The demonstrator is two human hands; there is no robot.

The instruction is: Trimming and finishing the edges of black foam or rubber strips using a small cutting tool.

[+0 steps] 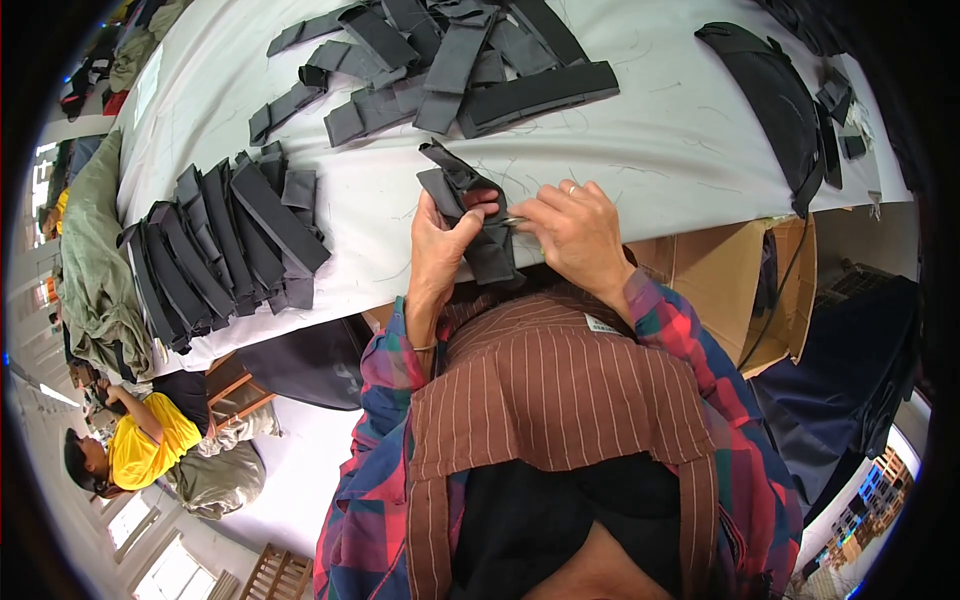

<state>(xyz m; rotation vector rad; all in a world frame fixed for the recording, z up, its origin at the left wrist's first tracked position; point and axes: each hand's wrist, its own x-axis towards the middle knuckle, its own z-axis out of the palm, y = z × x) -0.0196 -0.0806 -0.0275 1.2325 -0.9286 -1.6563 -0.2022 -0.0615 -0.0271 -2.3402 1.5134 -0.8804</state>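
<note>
My left hand is closed around a folded black fabric strip, its fingers partly hidden in the folds. The strip is held just above the near edge of the white-covered table. At the strip's right side, my right hand is closed in a pinch. A small, thin, metallic-looking tool pokes out from its fingertips and meets the fabric; its kind is too small to make out. The hands are close together but apart.
Loose black fabric strips lie heaped at the far side. More strips are stacked in a row at left. A curved black fabric piece rests at right. Below the edge stands an opened cardboard box. A person in yellow sits at far left.
</note>
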